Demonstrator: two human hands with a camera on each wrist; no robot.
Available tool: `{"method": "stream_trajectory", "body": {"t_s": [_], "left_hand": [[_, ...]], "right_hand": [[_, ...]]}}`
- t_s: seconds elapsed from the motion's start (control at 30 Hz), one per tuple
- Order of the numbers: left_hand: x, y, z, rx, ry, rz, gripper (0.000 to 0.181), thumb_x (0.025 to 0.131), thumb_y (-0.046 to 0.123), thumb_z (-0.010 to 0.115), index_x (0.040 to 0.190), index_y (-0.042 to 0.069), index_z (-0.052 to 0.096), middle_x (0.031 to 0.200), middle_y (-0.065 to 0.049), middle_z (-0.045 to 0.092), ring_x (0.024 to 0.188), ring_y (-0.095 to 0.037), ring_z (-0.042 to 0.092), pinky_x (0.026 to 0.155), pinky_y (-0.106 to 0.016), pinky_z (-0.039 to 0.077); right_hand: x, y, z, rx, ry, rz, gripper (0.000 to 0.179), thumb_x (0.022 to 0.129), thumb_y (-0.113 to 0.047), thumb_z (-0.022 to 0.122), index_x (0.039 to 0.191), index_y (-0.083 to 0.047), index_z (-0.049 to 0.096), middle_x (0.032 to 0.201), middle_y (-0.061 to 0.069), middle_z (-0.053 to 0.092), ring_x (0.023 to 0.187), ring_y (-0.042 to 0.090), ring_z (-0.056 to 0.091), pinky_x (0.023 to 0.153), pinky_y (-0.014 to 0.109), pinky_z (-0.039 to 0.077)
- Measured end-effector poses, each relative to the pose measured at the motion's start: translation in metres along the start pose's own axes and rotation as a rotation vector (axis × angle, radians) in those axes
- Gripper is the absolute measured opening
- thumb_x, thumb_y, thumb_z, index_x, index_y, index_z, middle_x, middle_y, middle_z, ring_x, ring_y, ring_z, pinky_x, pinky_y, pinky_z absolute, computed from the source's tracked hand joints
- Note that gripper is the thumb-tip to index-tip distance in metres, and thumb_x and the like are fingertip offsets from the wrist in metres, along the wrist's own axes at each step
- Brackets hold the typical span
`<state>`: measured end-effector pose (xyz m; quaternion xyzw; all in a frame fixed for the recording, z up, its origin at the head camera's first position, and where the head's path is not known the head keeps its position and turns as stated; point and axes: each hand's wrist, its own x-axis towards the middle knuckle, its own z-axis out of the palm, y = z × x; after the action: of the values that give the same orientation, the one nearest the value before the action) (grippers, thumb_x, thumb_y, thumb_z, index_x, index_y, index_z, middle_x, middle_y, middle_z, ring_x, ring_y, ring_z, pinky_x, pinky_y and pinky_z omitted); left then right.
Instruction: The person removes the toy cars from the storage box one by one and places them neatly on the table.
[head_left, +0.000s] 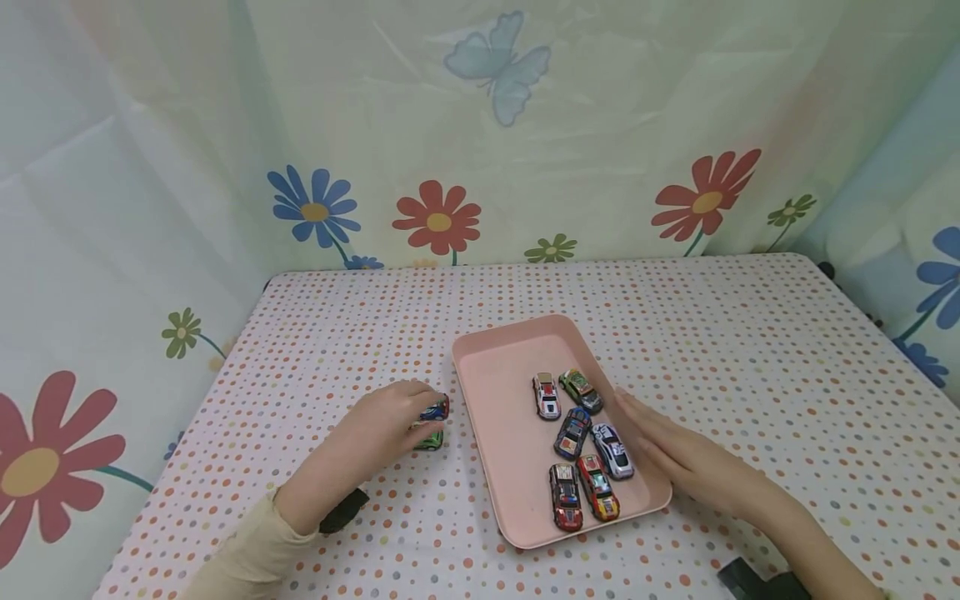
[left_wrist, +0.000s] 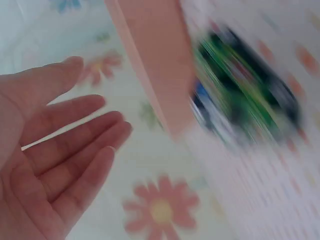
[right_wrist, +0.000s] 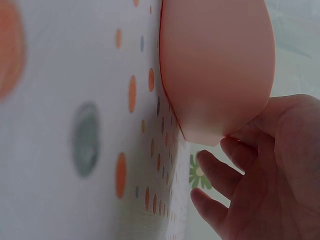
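Note:
My left hand is over the table just left of the pink tray. Below its fingers are a blue toy car and a green toy car, both partly hidden by the hand in the head view. In the left wrist view the fingers are loosely extended and apart from the blurred green car; the blue car peeks out behind it. My right hand touches the tray's right side, its fingers fairly straight along the outer wall.
Several toy cars lie in the right half of the tray, among them a white one and a red-and-yellow one. A dotted cloth covers the table. A flowered curtain hangs behind it.

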<state>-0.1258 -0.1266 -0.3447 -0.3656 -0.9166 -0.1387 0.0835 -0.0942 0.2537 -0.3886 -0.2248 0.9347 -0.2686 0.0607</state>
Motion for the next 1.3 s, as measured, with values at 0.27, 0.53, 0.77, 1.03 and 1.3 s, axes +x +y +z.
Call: {"method": "stream_trajectory", "body": {"t_s": [0.27,0.53,0.77,1.03,1.3], "left_hand": [[0.035,0.061,0.026,0.072,0.061,0.146,0.022,0.090,0.029,0.064,0.092,0.007,0.069,0.079,-0.001,0.065,0.067,-0.013,0.062,0.058,-0.024,0.050],[0.048,0.103,0.053,0.191,-0.051,0.128,0.044,0.090,0.048,0.056,0.056,0.021,0.051,0.055,0.009,0.051,0.044,-0.005,0.042,0.039,-0.021,0.032],[0.049,0.118,0.062,0.204,-0.185,0.105,0.047,0.089,0.053,0.055,0.054,0.022,0.050,0.056,0.009,0.052,0.044,-0.008,0.045,0.037,-0.026,0.033],[0.056,0.123,0.062,0.216,-0.241,0.099,0.049,0.083,0.060,0.057,0.053,0.022,0.053,0.052,0.009,0.051,0.043,-0.007,0.042,0.038,-0.025,0.032],[0.059,0.122,0.062,0.225,-0.284,0.098,0.039,0.082,0.048,0.066,0.058,0.020,0.054,0.054,0.009,0.050,0.047,-0.006,0.045,0.040,-0.023,0.037]], "right_hand": [[-0.001,-0.001,0.001,0.015,0.003,-0.007,0.051,0.102,-0.026,0.039,0.150,-0.019,0.024,0.151,0.013,0.023,0.132,0.038,0.026,0.099,0.057,0.027],[0.001,-0.002,0.001,0.015,0.000,0.008,0.050,0.103,-0.028,0.037,0.150,-0.021,0.022,0.151,0.012,0.022,0.133,0.037,0.025,0.101,0.055,0.026],[0.000,-0.002,0.001,0.003,0.015,-0.013,0.050,0.102,-0.026,0.039,0.150,-0.022,0.024,0.150,0.011,0.024,0.132,0.036,0.027,0.100,0.054,0.028],[-0.001,0.001,0.000,0.005,0.013,-0.018,0.051,0.102,-0.025,0.040,0.150,-0.021,0.023,0.151,0.012,0.024,0.132,0.038,0.027,0.099,0.056,0.028],[-0.001,0.000,0.000,0.006,0.009,-0.010,0.050,0.102,-0.026,0.039,0.150,-0.021,0.024,0.151,0.011,0.024,0.133,0.036,0.026,0.100,0.054,0.027]]}}
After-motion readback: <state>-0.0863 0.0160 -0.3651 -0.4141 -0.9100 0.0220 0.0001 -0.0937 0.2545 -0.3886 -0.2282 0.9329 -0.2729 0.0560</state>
